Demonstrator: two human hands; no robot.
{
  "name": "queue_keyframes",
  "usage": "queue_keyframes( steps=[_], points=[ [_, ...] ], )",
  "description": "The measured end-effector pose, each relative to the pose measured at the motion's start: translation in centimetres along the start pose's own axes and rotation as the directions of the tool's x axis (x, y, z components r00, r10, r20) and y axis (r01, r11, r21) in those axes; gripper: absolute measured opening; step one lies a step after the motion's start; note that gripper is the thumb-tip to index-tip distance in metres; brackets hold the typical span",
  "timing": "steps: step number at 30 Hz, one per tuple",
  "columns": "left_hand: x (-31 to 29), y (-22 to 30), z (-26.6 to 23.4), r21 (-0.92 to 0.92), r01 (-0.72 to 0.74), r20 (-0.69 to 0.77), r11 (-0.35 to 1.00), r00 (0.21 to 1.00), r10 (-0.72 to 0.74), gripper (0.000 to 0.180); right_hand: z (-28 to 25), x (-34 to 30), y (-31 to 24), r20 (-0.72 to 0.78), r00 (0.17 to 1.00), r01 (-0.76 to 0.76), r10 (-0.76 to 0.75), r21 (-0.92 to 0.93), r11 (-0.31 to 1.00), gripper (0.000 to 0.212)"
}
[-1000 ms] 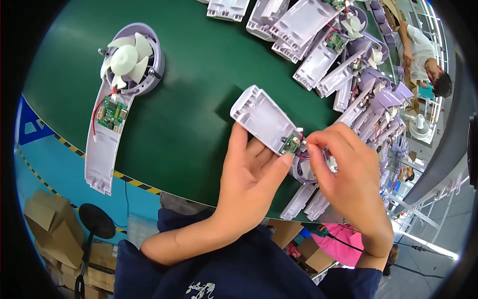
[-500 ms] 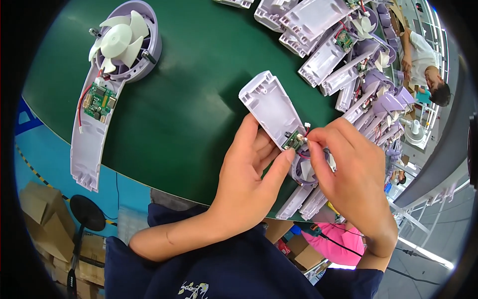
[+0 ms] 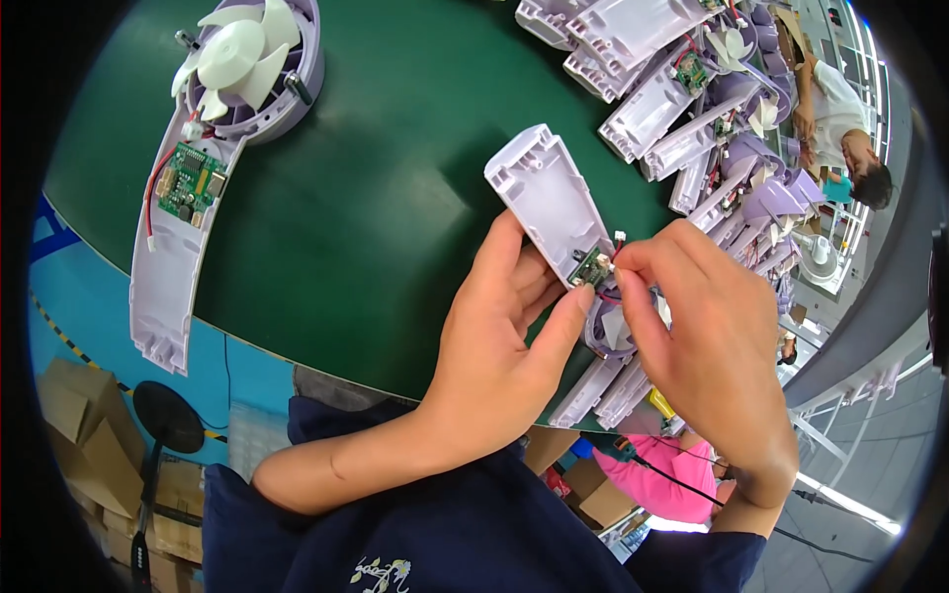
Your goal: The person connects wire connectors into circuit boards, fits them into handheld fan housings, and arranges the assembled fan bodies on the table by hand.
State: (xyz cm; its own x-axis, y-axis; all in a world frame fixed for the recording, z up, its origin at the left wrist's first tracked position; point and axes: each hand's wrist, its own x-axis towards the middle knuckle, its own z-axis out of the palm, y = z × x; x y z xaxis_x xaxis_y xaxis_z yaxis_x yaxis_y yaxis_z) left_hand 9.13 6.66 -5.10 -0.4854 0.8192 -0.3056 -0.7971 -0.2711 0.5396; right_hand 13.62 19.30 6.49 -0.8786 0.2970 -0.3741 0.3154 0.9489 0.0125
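My left hand [image 3: 504, 356] is closed around a pale lilac handheld-fan housing [image 3: 554, 203], its thumb by a small green circuit board [image 3: 590, 268] inside the shell. My right hand [image 3: 702, 336] pinches a thin wire with a small white plug at the board's edge; the fingertips partly hide it. Another white connector [image 3: 620, 236] sticks up loose beside those fingers. The housing's round fan end is mostly covered by the right hand. On the left lies a second fan housing [image 3: 163, 296] with white blades [image 3: 232, 54], a green board [image 3: 188, 183] and a red wire.
Several similar fan housings [image 3: 643, 119] are heaped along the right of the green table [image 3: 326, 227]. Two more shells [image 3: 598, 393] lie near its front edge. Cardboard boxes [image 3: 94, 425] stand on the floor at left. A person in white [image 3: 840, 119] sits across at right.
The view has shifted slightly, with the held housing a little farther right. Both hands keep their grip; the right fingertips remain at the board's edge.
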Motion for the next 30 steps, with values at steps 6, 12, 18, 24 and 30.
queue_keyframes(
  steps=[6, 12, 18, 24, 30],
  points=[
    [0.1, -0.1, 0.0, 0.029, -0.014, 0.013, 0.999, 1.0, 0.014, 0.062, -1.6, 1.1, -1.0, 0.149, 0.989, 0.03, -0.007, -0.153, 0.988, 0.007],
    [0.2, 0.0, -0.3, 0.057, -0.039, 0.014, 0.998, 0.999, 0.038, 0.055, -1.6, 2.0, -1.0, 0.157, 0.985, 0.096, -0.069, -0.167, 0.981, 0.005],
    [0.2, -0.2, 0.2, -0.016, -0.026, 0.026, 1.0, 0.999, 0.027, 0.055, -1.4, 1.1, 0.7, 0.091, 0.996, -0.025, 0.013, 0.133, 0.991, 0.007],
    [0.1, -0.4, -0.3, 0.048, -0.058, 0.013, 0.997, 0.998, 0.058, 0.056, -0.2, 0.8, 0.5, 0.234, 0.934, -0.351, 0.271, 0.452, 0.82, 0.014],
    [0.2, -0.2, -0.3, 0.066, -0.047, 0.027, 0.997, 0.999, 0.045, 0.057, -0.5, 1.4, 1.5, 0.292, 0.928, -0.351, 0.232, 0.476, 0.806, 0.016]
  ],
)
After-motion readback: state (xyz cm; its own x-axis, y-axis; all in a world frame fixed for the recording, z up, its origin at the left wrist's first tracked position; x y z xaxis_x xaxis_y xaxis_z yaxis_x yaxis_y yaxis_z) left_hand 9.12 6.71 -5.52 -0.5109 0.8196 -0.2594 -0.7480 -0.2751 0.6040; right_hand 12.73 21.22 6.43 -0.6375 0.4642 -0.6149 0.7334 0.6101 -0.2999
